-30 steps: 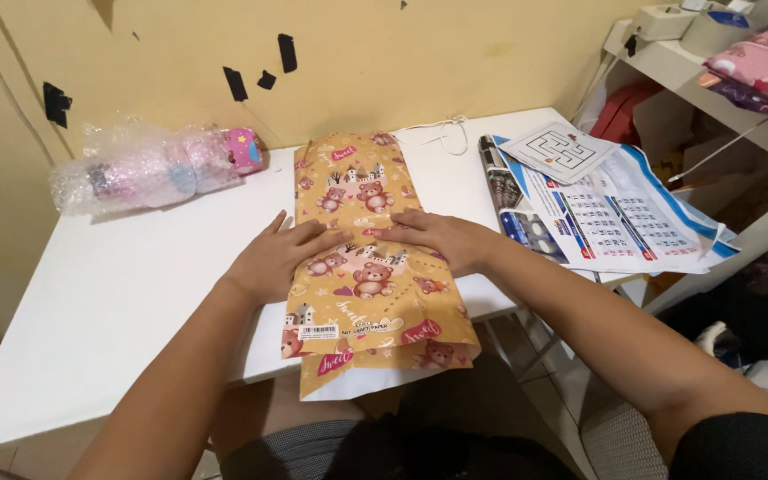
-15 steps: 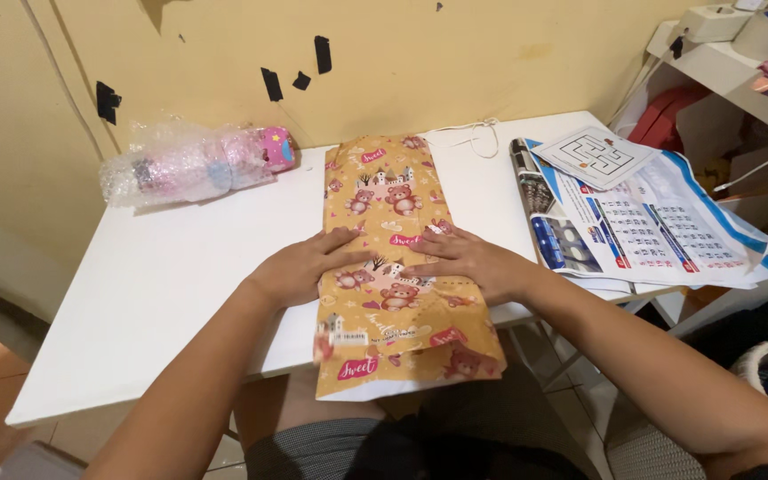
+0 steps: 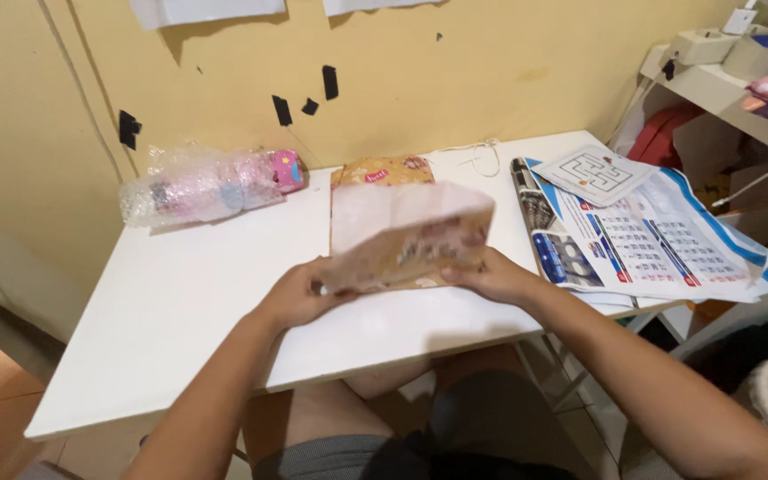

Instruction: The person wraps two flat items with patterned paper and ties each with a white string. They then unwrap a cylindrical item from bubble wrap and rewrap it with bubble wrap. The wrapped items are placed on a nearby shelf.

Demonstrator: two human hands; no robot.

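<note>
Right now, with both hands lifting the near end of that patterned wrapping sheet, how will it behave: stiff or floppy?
Probably floppy: the patterned wrapping sheet bends over in a curve between the left hand and right hand, showing its pale underside. Likely light, since fingertip grips at its edges hold the raised part up. It may crease or tear easily; it looks like thin paper.

Bare white table [image 3: 180, 320] open to the left and front. Blocked at back left by bubble-wrapped bundle [image 3: 202, 187], at right by printed sheets [image 3: 642, 240].
</note>
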